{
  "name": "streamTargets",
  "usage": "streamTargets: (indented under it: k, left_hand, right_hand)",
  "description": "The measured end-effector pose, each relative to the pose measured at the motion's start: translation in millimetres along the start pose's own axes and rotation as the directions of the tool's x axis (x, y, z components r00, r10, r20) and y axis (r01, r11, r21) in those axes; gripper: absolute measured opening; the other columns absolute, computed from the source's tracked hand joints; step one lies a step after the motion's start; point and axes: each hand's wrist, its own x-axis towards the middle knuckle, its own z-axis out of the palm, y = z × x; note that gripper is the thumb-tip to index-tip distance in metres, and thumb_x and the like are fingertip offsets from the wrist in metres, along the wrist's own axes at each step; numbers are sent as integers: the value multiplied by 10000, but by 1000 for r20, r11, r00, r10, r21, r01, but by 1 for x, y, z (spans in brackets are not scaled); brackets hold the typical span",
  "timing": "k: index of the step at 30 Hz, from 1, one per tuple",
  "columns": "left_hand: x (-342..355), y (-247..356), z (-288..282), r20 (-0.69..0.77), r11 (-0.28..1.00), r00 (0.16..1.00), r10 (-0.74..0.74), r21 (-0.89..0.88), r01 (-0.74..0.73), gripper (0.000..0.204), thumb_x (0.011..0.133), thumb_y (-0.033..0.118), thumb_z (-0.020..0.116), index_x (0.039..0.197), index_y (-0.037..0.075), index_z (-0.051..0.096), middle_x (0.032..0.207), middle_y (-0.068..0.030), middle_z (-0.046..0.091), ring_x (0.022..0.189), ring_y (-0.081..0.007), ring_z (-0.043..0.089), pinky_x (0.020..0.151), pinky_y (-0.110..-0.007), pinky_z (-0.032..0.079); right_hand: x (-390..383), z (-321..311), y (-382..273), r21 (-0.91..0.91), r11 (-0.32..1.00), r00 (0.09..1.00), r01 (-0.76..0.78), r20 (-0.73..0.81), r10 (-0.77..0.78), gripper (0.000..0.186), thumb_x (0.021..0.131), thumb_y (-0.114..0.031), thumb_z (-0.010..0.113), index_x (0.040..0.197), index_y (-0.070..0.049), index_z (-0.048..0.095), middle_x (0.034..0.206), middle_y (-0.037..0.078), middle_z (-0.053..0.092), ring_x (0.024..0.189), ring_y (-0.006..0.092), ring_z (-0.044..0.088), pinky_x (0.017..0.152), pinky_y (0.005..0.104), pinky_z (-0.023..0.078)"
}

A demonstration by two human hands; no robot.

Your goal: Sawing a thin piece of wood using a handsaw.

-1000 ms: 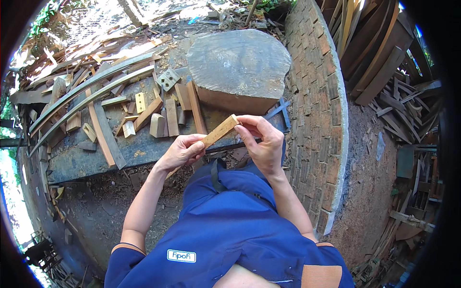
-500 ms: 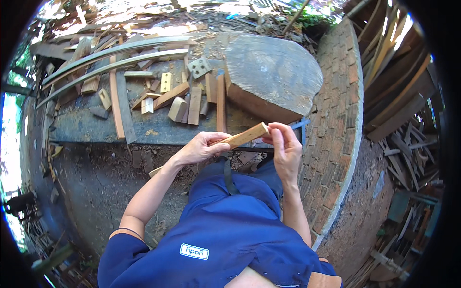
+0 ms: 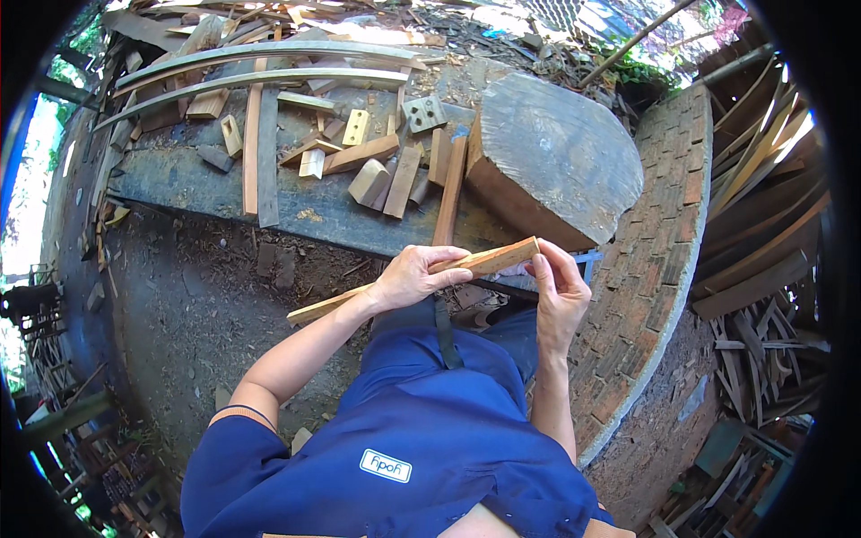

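Observation:
A long, narrow wooden strip [image 3: 504, 257] lies slantwise in front of my body, its right end higher than its left. My left hand [image 3: 419, 277] is wrapped round it near the middle, thumb on top. From there the strip runs on under my left wrist, and its far-left end shows past the forearm. At the right end, the thumb and fingers of my right hand [image 3: 562, 291] are closed on the tip. Just beyond my hands is a low dark bench [image 3: 179, 190] with an upright reddish wooden slat [image 3: 451, 193] near my left hand.
Several cut wood blocks, a yellow block with holes [image 3: 356, 128] and a grey block with holes [image 3: 423, 115] lie on the bench. A big wooden stump [image 3: 556, 134] stands at its right end. A low brick ledge [image 3: 646, 224] curves along the right, with scrap wood [image 3: 762, 359] beyond.
The view has shifted, so the bench and stump sit further right and higher. The strip has turned slightly in my hands, and more of its left end shows. Both hands stay on it.

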Motion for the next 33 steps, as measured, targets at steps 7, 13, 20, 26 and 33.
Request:
streamTargets:
  k: [7,13,20,26,33]
  left_hand:
    - [-2,-2,9,-136,978,989,55,205,-27,437,863,441,702,1148,110,697,1012,-129,727,935,-274,704,818,-347,531]
    - [-2,-1,12,-174,952,981,85,305,-28,451,854,479,692,1139,131,705,1027,-121,724,938,-296,699,820,-372,541]
    - [0,4,16,-169,868,959,226,482,-119,414,850,431,704,1125,123,701,979,-87,724,868,-287,697,749,-376,551]
    - [2,-1,15,-148,810,953,264,570,-136,417,849,482,673,1101,151,700,904,-74,704,829,-295,682,694,-403,546]
    - [10,3,6,-121,775,949,292,611,-161,392,853,464,671,1109,167,693,913,-57,707,805,-283,686,663,-379,553]
  right_hand:
    - [1,-9,-3,-416,875,968,248,63,-245,184,897,-24,677,1076,-32,717,1056,65,676,931,118,641,794,243,540]
    - [2,-10,-3,-467,844,963,265,85,-255,172,915,-52,663,1081,-35,703,1016,50,667,920,121,639,782,247,542]
    - [1,-12,13,-157,987,998,-29,51,37,275,988,-158,591,1211,2,606,1069,55,633,970,133,623,811,278,563]
    - [0,-26,31,82,964,959,-255,152,240,282,988,-155,585,1233,-15,593,1144,67,625,1048,149,620,875,320,557]
    - [3,-17,34,219,936,960,-274,127,251,277,983,-130,587,1231,-8,598,1169,82,629,1068,169,625,925,342,541]
